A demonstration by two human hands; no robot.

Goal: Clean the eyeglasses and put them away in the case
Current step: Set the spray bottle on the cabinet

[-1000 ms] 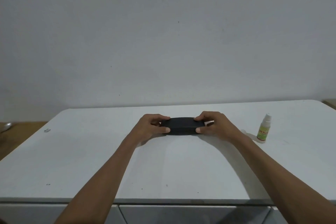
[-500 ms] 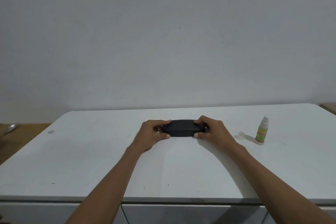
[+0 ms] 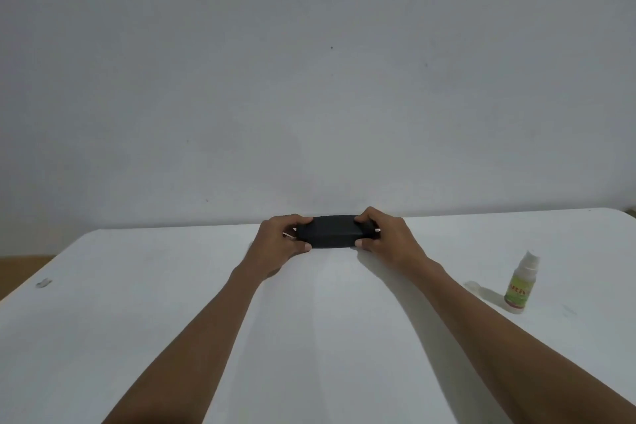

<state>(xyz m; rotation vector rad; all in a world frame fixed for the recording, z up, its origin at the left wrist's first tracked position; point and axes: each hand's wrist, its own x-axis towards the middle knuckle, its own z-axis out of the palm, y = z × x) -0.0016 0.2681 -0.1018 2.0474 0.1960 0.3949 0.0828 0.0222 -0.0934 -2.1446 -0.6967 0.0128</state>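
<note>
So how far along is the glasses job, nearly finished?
Hard to say. The black case looks closed, gripped at its ends by the left hand and right hand. No glasses are visible; they may be inside. The spray bottle stands uncapped, cap beside it.

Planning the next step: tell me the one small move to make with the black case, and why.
Probably lift the lid open. The left hand and right hand each grip an end of the black case, which looks shut on the table, and no eyeglasses are in sight.
</note>
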